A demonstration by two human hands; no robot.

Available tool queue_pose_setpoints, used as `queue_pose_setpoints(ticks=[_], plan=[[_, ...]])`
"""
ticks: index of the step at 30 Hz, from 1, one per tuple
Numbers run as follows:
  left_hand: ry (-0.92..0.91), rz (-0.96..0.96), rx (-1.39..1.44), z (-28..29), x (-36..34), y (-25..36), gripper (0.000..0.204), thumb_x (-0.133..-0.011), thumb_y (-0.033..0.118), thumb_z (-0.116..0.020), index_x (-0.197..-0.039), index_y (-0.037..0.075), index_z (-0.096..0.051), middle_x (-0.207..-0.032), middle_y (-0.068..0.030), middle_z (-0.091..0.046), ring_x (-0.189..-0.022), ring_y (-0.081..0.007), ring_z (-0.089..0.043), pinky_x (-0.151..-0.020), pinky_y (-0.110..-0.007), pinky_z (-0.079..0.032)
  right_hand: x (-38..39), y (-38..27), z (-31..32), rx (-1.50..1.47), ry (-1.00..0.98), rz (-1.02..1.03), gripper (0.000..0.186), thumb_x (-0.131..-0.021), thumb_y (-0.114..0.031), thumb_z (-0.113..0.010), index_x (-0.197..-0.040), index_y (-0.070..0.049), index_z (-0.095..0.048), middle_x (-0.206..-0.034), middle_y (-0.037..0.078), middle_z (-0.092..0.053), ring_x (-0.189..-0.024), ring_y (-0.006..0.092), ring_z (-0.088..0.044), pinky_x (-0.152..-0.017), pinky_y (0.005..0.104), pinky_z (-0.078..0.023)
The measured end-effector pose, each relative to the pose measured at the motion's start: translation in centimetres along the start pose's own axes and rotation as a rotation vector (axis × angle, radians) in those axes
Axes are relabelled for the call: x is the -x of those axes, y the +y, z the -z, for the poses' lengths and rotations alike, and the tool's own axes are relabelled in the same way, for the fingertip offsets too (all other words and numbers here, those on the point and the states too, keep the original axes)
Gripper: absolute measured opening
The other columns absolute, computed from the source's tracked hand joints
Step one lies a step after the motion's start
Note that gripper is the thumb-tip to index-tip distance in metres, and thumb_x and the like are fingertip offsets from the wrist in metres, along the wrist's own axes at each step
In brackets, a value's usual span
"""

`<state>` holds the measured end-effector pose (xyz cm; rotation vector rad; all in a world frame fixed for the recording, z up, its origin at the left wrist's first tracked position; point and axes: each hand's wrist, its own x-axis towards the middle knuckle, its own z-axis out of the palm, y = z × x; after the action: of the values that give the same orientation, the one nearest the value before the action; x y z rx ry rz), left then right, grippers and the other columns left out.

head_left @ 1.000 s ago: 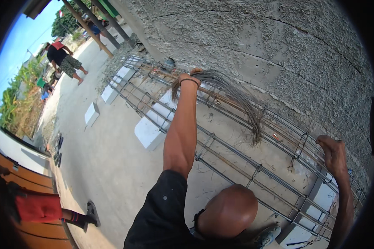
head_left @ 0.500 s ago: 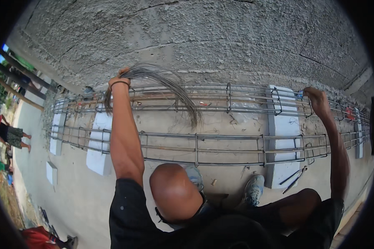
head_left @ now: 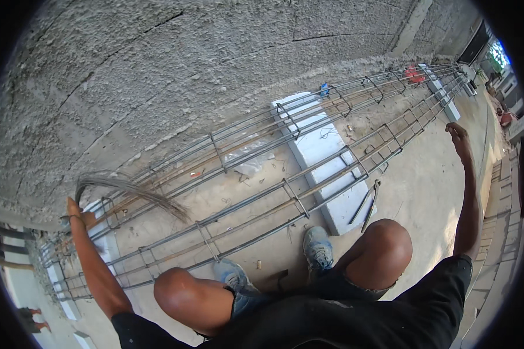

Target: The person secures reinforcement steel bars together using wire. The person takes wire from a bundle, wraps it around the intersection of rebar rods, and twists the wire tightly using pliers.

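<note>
My left hand (head_left: 80, 215) is closed around a bundle of thin grey tie wire (head_left: 131, 189). The strands arc to the right over the far rebar cage (head_left: 212, 145). Off to the right of the near rebar cage (head_left: 285, 200), my right hand (head_left: 460, 141) is raised with its fingers curled together; whatever is in them, if anything, is too small to make out. A pair of long-handled pincers (head_left: 364, 208) lies on the near end of a white block (head_left: 314, 148) beneath both cages, in front of my right knee.
More white blocks (head_left: 446, 100) prop the cages toward either end. A rough concrete wall (head_left: 227, 64) runs along the far side. Clear plastic (head_left: 247, 160), a blue item (head_left: 324, 89) and a red bag (head_left: 414, 74) lie by the far cage. My shoes (head_left: 318, 247) are close to the near cage.
The view has swung toward the right, so the cages now run diagonally. My arms are spread wider. The wire bundle stays in my left hand; my right hand has come away from the far cage.
</note>
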<state>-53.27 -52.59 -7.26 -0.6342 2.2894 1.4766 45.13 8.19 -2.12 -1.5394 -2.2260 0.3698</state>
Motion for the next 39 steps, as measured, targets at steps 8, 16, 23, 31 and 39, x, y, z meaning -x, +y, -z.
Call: queue_pose_setpoints(ticks=[8, 16, 23, 31, 39], plan=[[-0.691, -1.828, -0.539, -24.3, 44.8, -0.4, 0.06, -0.082, 0.04, -0.066, -0.127, 0.002, -0.05, -0.123, -0.0209, -0.055, -0.115, -0.034, -0.053, -0.096, -0.041, -0.042, 4.4, -18.5, 6.5, 0.279, 0.002, 0.439, 0.013, -0.091, -0.01, -0.052, -0.091, -0.002, -0.061, -0.08, 0.009, -0.065, -0.073, 0.0183, -0.062, -0.068, 0.0333, -0.047], [-1.441, -1.858, -0.088, -35.1, 63.3, -8.6, 0.138, -0.052, 0.042, -0.086, -0.145, 0.022, 0.013, -0.123, -0.0312, -0.049, -0.12, -0.0402, -0.046, -0.105, -0.065, -0.014, 8.4, -28.2, 11.5, 0.439, 0.146, 0.775, 0.014, -0.089, -0.009, -0.053, -0.091, -0.002, -0.065, -0.073, 0.01, -0.067, -0.064, 0.0217, -0.066, -0.061, 0.0356, -0.049], [-1.43, -2.059, 0.31, -37.3, 62.0, -8.0, 0.031, -0.08, 0.012, -0.069, -0.11, 0.008, -0.066, -0.06, -0.0073, -0.059, -0.051, -0.0101, -0.054, -0.044, -0.025, -0.037, 12.6, -25.2, 12.8, 0.326, -0.238, 0.503, 0.015, -0.089, -0.013, -0.054, -0.085, -0.003, -0.064, -0.074, 0.01, -0.067, -0.066, 0.0214, -0.067, -0.059, 0.0341, -0.05], [-1.635, -2.048, -0.083, -33.9, 56.6, -6.2, 0.008, -0.077, 0.013, -0.072, -0.077, 0.005, -0.069, -0.055, -0.0069, -0.055, -0.046, -0.0195, -0.052, -0.044, -0.031, -0.04, 16.9, -24.2, 8.0, 0.285, -0.294, 0.799, 0.007, -0.08, -0.014, -0.062, -0.081, -0.007, -0.058, -0.062, 0.003, -0.057, -0.055, 0.02, -0.06, -0.045, 0.0312, -0.045], [-1.596, -1.871, -0.248, -31.7, 53.0, -15.8, 0.005, -0.08, 0.006, -0.065, -0.081, 0.002, -0.067, -0.064, -0.0133, -0.061, -0.055, -0.0271, -0.06, -0.049, -0.034, -0.045, 11.0, -20.2, 2.7, 0.757, -0.092, 1.008, 0.018, -0.082, -0.023, -0.058, -0.098, -0.015, -0.054, -0.073, -0.001, -0.046, -0.076, 0.0124, -0.05, -0.062, 0.0288, -0.046]])
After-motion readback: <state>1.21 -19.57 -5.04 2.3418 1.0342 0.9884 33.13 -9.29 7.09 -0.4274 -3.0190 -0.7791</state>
